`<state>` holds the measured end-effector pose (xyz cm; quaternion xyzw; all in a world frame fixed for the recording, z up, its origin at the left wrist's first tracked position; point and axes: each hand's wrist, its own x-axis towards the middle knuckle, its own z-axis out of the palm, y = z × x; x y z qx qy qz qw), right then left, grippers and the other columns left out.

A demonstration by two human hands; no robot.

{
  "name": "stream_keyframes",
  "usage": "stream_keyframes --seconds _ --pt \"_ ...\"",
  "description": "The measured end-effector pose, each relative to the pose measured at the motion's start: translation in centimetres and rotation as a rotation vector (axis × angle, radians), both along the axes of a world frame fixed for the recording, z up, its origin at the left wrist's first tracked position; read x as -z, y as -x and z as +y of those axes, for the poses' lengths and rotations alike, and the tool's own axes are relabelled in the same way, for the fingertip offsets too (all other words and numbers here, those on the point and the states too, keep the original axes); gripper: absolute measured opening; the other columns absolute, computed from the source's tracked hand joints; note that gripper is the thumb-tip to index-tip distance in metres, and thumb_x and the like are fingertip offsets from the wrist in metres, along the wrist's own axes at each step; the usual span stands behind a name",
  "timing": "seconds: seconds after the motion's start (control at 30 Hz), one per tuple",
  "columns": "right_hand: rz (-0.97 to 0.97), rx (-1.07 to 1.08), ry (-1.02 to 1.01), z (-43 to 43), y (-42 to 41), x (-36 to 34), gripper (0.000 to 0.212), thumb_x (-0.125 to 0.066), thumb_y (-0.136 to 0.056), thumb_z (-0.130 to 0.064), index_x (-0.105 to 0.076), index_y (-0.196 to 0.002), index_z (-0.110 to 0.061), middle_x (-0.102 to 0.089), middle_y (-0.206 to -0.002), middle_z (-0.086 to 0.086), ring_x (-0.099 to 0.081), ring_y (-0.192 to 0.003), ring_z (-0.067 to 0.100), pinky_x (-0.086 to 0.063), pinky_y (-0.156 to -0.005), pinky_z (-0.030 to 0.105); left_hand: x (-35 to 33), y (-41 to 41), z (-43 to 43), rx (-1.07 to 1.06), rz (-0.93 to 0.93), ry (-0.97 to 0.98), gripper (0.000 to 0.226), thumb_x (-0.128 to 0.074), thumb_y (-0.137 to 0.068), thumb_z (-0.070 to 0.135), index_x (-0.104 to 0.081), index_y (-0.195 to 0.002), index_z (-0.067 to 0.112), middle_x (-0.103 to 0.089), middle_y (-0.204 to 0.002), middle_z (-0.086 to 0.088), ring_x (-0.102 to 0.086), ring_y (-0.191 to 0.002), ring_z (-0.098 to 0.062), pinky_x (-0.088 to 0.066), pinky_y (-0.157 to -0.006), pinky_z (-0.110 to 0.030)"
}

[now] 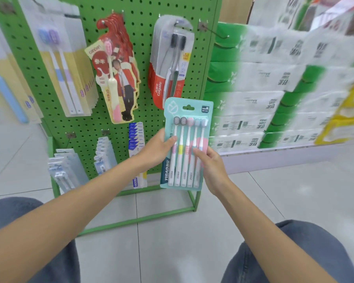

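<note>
The person holds the toothbrush pack (187, 139) in both hands, in front of the lower right edge of the green pegboard (143, 68). The left hand (157, 150) pinches its left side, thumb in front. The right hand (211, 168) curls its fingers round the right side. The pack stands tall, hang hole (189, 107) on top, with five brushes inside, heads up. A bare hook (215, 31) sticks out near the board's top right corner, well above the hole. The pack likely has to go up.
</note>
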<state>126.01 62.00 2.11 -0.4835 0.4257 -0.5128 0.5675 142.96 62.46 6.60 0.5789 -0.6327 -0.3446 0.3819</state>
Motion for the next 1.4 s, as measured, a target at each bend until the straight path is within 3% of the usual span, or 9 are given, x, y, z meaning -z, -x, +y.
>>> stream_keyframes --seconds 0.13,0.3,0.43,0.53,0.67,0.97,1.1,1.2,1.4 --pt "-0.031 0.094 0.038 -1.2 1.5 -3.0 0.020 -0.062 -0.094 -0.015 -0.067 -0.112 -0.008 -0.075 -0.102 0.007 -0.071 -0.087 0.016 -0.055 -0.070 0.023 -2.3 1.6 -1.0 0.018 0.095 0.071 0.023 -0.046 -0.103 0.026 -0.046 -0.126 0.024 -0.065 -0.117 0.000 -0.064 -0.107 -0.017 -0.051 -0.094 -0.038" --pt "-0.053 0.197 0.172 -3.1 2.8 -7.2 0.018 -0.062 -0.094 -0.017 -0.067 -0.109 -0.008 -0.074 -0.094 0.002 -0.070 -0.081 0.011 -0.052 -0.065 0.019 -5.8 4.1 -2.1 0.031 0.113 0.262 0.023 -0.041 -0.105 0.022 -0.042 -0.128 0.026 -0.058 -0.119 0.015 -0.056 -0.108 0.005 -0.044 -0.092 -0.015" --pt "-0.064 0.240 0.243 -5.1 3.2 -10.2 0.013 -0.062 -0.094 -0.016 -0.067 -0.104 -0.011 -0.072 -0.089 -0.001 -0.069 -0.077 0.009 -0.052 -0.064 0.020 -8.4 5.4 -4.1 -0.019 0.120 0.360 0.031 -0.041 -0.105 0.019 -0.043 -0.136 0.018 -0.057 -0.124 0.012 -0.055 -0.113 -0.002 -0.043 -0.091 -0.016" --pt "-0.079 0.259 0.244 -6.6 3.5 -11.8 0.008 -0.062 -0.094 -0.018 -0.067 -0.097 -0.013 -0.071 -0.086 -0.001 -0.068 -0.075 0.011 -0.053 -0.066 0.023 -10.1 6.3 -5.6 -0.048 0.105 0.389 0.028 -0.038 -0.106 0.019 -0.044 -0.133 0.017 -0.059 -0.111 0.016 -0.056 -0.098 0.009 -0.046 -0.085 -0.016" --pt "-0.109 0.273 0.210 -8.4 3.7 -12.9 0.009 -0.061 -0.094 -0.018 -0.064 -0.085 -0.018 -0.070 -0.077 -0.003 -0.066 -0.068 0.010 -0.052 -0.062 0.023 -11.2 7.1 -7.0 -0.083 0.070 0.400 0.035 -0.033 -0.107 0.017 -0.040 -0.141 0.010 -0.042 -0.097 0.025 -0.041 -0.069 0.029 -0.035 -0.063 0.003" --pt "-0.041 0.245 0.187 -10.6 3.0 -12.8 0.009 -0.060 -0.095 -0.021 -0.066 -0.091 -0.016 -0.069 -0.085 0.001 -0.065 -0.071 0.011 -0.049 -0.060 0.020 -10.7 6.9 -8.5 -0.176 0.065 0.318 0.034 -0.032 -0.108 0.019 -0.040 -0.139 0.010 -0.042 -0.084 0.021 -0.044 -0.065 0.005 -0.039 -0.056 -0.010" --pt "-0.080 0.328 0.189 -11.1 3.4 -13.1 0.016 -0.060 -0.095 -0.020 -0.062 -0.080 -0.017 -0.066 -0.075 -0.002 -0.061 -0.061 0.008 -0.049 -0.053 0.019 -11.0 7.4 -8.7 -0.158 0.064 0.318 0.040 -0.032 -0.108 0.019 -0.035 -0.146 0.011 -0.042 -0.092 0.023 -0.046 -0.072 0.004 -0.040 -0.070 -0.017" --pt "-0.076 0.317 0.166 -11.5 3.7 -12.8 0.016 -0.058 -0.096 -0.021 -0.063 -0.081 -0.016 -0.066 -0.077 0.000 -0.062 -0.065 0.012 -0.050 -0.057 0.021 -10.6 7.7 -9.1 -0.155 0.054 0.349 0.036 -0.034 -0.107 0.019 -0.040 -0.142 0.009 -0.046 -0.085 0.018 -0.043 -0.054 -0.001 -0.038 -0.053 -0.018" --pt "0.004 0.293 0.146 -12.6 3.3 -12.7 0.015 -0.057 -0.097 -0.026 -0.067 -0.095 -0.014 -0.069 -0.093 0.008 -0.064 -0.080 0.019 -0.053 -0.072 0.031 -9.7 7.3 -10.6 -0.211 0.087 0.278 0.045 -0.036 -0.107 0.021 -0.030 -0.150 0.013 -0.039 -0.075 0.014 -0.034 -0.047 -0.006 -0.036 -0.049 -0.024"
